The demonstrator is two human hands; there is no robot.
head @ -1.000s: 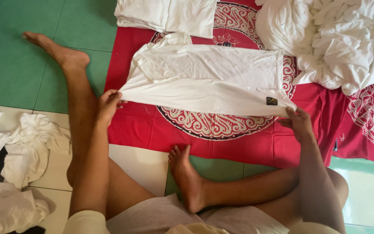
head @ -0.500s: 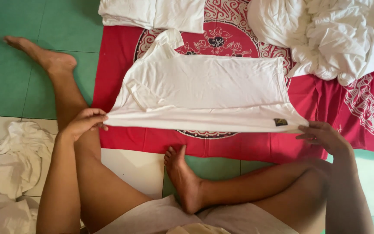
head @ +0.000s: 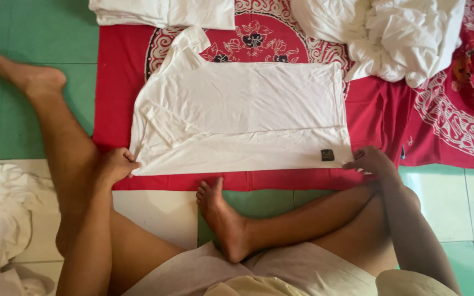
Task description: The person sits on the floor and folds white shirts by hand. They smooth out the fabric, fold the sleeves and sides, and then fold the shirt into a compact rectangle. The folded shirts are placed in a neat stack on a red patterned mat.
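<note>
White T-shirt (head: pixel 237 120) lies spread flat on a red patterned cloth (head: pixel 385 115) that covers part of a green and cream tiled floor (head: pixel 39 33). The view looks down from the person's head; they sit on the floor with bare legs bent, one foot (head: pixel 220 219) resting just near of the shirt's near edge.

The shirt lies sideways, its neck and one sleeve toward the left, its hem toward the right. The near long edge seems doubled over, making a straight band along the near side, with a small dark tag (head: pixel 327 155) close to its right end.

The left hand (head: pixel 117 166) is at the shirt's near left corner, its grip closed, pinching the fabric there. The right hand (head: pixel 371 161) is at the near right corner; its fingertips touch the cloth edge, and it looks like a light pinch, though the fingers partly hide this. With a hand at each end, the edge is held taut and straight, which would keep the fabric smooth and square on the cloth.

At the far left, a stack of folded white garments (head: pixel 163 12) sits neatly, apart from the shirt. At the far right, a loose heap of white laundry (head: pixel 390 35) lies crumpled, just beside the shirt's far right corner. More rumpled white clothes (head: pixel 1 214) lie on the floor at the near left, beyond the person's left leg (head: pixel 67 142).
</note>
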